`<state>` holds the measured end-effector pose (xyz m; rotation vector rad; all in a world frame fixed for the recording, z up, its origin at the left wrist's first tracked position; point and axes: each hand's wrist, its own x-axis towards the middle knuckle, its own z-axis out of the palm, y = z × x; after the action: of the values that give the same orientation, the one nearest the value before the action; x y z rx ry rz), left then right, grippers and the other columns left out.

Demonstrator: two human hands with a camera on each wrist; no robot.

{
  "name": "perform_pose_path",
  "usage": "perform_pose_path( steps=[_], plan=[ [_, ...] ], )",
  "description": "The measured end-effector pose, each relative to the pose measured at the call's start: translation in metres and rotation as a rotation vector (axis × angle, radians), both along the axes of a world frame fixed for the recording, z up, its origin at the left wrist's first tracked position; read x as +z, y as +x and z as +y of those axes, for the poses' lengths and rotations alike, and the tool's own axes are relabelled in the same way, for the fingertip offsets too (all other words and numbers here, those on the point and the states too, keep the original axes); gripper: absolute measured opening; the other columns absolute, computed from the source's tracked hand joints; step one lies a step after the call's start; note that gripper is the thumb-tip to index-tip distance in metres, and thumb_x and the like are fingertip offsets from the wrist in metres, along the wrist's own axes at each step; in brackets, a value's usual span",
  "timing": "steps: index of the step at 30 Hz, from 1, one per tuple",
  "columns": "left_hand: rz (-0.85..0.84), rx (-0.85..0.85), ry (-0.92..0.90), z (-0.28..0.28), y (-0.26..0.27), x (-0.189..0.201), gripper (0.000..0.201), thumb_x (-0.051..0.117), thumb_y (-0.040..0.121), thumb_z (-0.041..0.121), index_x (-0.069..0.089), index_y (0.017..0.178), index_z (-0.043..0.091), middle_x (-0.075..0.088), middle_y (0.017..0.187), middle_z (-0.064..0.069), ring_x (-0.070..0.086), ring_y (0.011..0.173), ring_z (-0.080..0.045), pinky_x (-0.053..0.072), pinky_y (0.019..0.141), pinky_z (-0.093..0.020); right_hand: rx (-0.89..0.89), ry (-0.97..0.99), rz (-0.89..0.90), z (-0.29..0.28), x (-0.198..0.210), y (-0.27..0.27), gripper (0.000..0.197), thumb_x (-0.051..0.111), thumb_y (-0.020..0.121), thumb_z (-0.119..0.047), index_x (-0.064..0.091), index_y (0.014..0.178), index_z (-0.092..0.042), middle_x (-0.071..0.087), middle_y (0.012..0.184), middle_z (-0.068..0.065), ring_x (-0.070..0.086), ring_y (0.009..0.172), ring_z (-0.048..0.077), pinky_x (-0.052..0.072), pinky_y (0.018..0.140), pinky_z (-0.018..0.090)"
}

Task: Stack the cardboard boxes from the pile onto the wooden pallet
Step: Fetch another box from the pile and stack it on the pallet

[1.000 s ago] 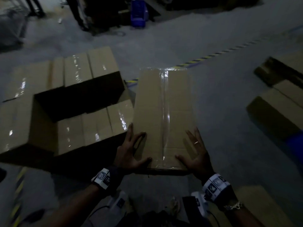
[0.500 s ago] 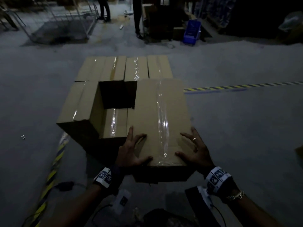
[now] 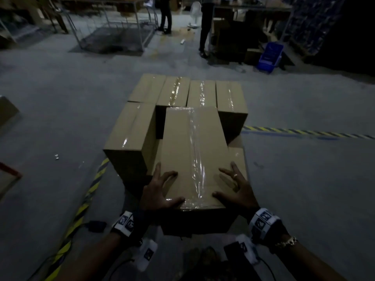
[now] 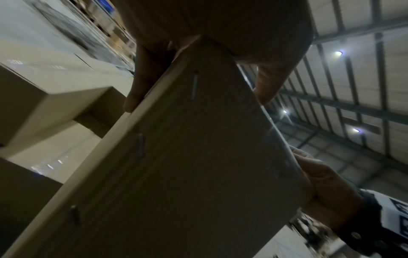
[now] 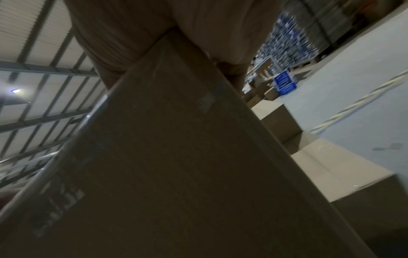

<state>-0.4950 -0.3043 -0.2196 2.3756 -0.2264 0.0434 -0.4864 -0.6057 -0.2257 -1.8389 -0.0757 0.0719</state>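
Note:
In the head view I hold a taped cardboard box (image 3: 192, 159) by its near corners. My left hand (image 3: 160, 189) clasps the left corner and my right hand (image 3: 237, 187) the right corner, fingers spread over the top. The box hangs above the front of a stack of cardboard boxes (image 3: 182, 92), beside a tall left box (image 3: 129, 136). In the left wrist view, fingers (image 4: 141, 83) and thumb straddle the box (image 4: 187, 157) at its corner. The right wrist view shows the palm (image 5: 154, 34) against the box (image 5: 176, 165). No pallet shows under the stack.
Yellow-black floor tape (image 3: 304, 132) runs right of the stack, and another strip (image 3: 81, 211) runs at its left. A black adapter with a cable (image 3: 96, 226) lies near my left arm. At the back are a blue crate (image 3: 271, 54), a metal cart (image 3: 113, 27) and two standing people (image 3: 205, 27).
I have turned and carried the box toward the stack. It has gone from beside the stack to over its front, lower boxes. Both hands keep the same hold.

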Motion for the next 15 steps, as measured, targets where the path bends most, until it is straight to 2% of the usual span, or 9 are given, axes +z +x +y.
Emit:
perform_pose_path(
  steps=[2,3,4,5,7,9,12,15],
  plan=[
    [-0.008,0.015,0.002,0.012,0.013,0.0,0.087,0.07,0.054,0.081,0.056,0.132,0.045,0.01,0.169,0.002,0.052,0.135,-0.026,0.054,0.094,-0.042,0.03,0.024,-0.017,0.012,-0.002,0.015,0.114,0.095,0.063,-0.011,0.03,0.153,-0.039,0.051,0.145,-0.026,0.054,0.13,0.0,0.046,0.098,0.012],
    [-0.001,0.021,0.001,0.018,0.021,0.0,0.086,0.071,0.054,0.08,0.056,0.132,0.046,0.009,0.169,0.003,0.051,0.136,-0.026,0.054,0.094,-0.043,0.043,0.011,-0.029,0.018,-0.003,0.024,0.113,0.096,0.063,-0.015,0.032,0.15,-0.046,0.046,0.151,-0.02,0.054,0.131,0.0,0.046,0.099,0.012],
    [0.01,0.026,0.001,0.023,0.029,-0.001,0.085,0.072,0.055,0.078,0.055,0.132,0.046,0.008,0.169,0.003,0.05,0.136,-0.026,0.054,0.095,-0.043,0.05,-0.005,-0.031,0.024,-0.002,0.034,0.109,0.097,0.062,-0.017,0.036,0.149,-0.042,0.04,0.155,-0.021,0.052,0.129,-0.005,0.045,0.098,0.011],
    [0.019,0.029,0.004,0.028,0.038,-0.001,0.084,0.073,0.055,0.078,0.055,0.132,0.046,0.006,0.169,0.004,0.051,0.135,-0.025,0.053,0.095,-0.042,0.054,-0.015,-0.035,0.028,-0.005,0.044,0.103,0.097,0.062,-0.017,0.043,0.149,-0.032,0.031,0.159,-0.022,0.05,0.126,-0.014,0.044,0.097,0.008],
    [0.023,0.03,0.013,0.037,0.057,-0.005,0.083,0.073,0.056,0.078,0.054,0.131,0.048,0.006,0.169,0.005,0.054,0.132,-0.024,0.052,0.094,-0.039,0.065,-0.025,-0.039,0.036,-0.011,0.067,0.089,0.096,0.062,-0.011,0.055,0.14,-0.018,0.02,0.165,-0.008,0.042,0.116,-0.031,0.04,0.092,0.0],
    [0.021,0.029,0.01,0.047,0.079,-0.011,0.082,0.074,0.056,0.079,0.052,0.129,0.051,0.005,0.169,0.006,0.056,0.13,-0.025,0.054,0.094,-0.04,0.097,-0.024,-0.023,0.043,-0.021,0.09,0.081,0.095,0.062,-0.009,0.06,0.135,-0.018,0.019,0.164,0.0,0.037,0.11,-0.038,0.037,0.089,-0.004],
    [0.027,0.036,0.015,0.06,0.116,-0.025,0.079,0.076,0.056,0.077,0.054,0.128,0.052,0.005,0.169,0.01,0.057,0.129,-0.023,0.055,0.091,-0.038,0.089,-0.031,-0.008,0.055,-0.037,0.13,0.076,0.097,0.059,-0.014,0.066,0.127,-0.026,0.023,0.164,-0.004,0.043,0.114,-0.032,0.039,0.09,-0.001],
    [0.031,0.05,0.0,0.069,0.156,-0.038,0.078,0.077,0.056,0.077,0.058,0.127,0.05,0.004,0.168,0.014,0.059,0.126,-0.02,0.056,0.09,-0.036,0.078,-0.046,0.021,0.066,-0.053,0.174,0.075,0.1,0.055,-0.025,0.067,0.121,-0.039,0.027,0.164,-0.007,0.051,0.122,-0.017,0.044,0.096,0.007]
  ],
)
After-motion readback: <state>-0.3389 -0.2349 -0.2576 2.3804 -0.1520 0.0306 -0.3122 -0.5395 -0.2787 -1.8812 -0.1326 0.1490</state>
